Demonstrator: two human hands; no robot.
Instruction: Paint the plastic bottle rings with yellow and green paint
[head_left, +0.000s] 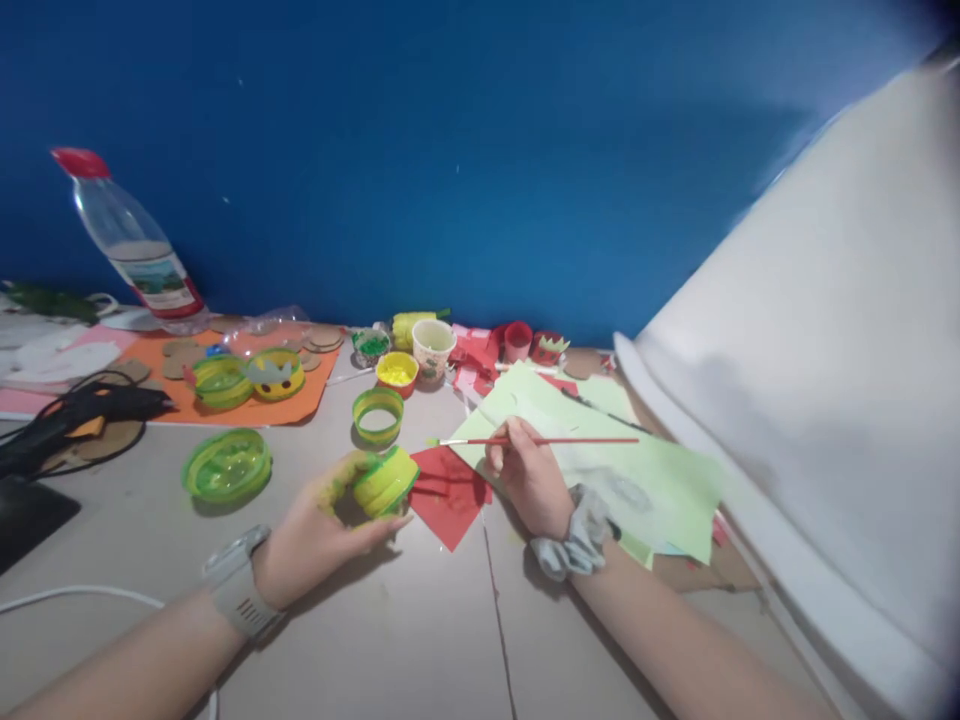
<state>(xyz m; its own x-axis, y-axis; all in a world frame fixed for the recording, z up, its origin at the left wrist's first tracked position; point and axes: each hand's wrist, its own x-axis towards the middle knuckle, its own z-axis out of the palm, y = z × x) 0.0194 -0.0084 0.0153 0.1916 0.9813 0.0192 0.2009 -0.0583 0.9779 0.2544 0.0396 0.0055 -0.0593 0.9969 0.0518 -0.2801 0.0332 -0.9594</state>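
My left hand [337,515], paint-stained at the fingers, is wrapped round a small yellow-and-green painted cup-like piece [386,482], held tilted. In my right hand [527,475] is a thin paintbrush [577,440] with a red handle, pinched near its middle. The brush's green-tipped bristles point left, a short way from the painted piece and apart from it. Just behind the piece stands a green-and-yellow ring [377,416]. A red paper square [450,500] lies between my hands, and light green paper sheets [645,480] lie under and beyond my right hand.
A green plastic dish [227,467] sits left of my left hand. Behind are a yellow paint cup [397,371], a paper cup [433,348] and painted rings on orange paper [311,400]. A water bottle [142,255] and black glue gun [97,402] are at left; a white sheet [825,330] rises at right.
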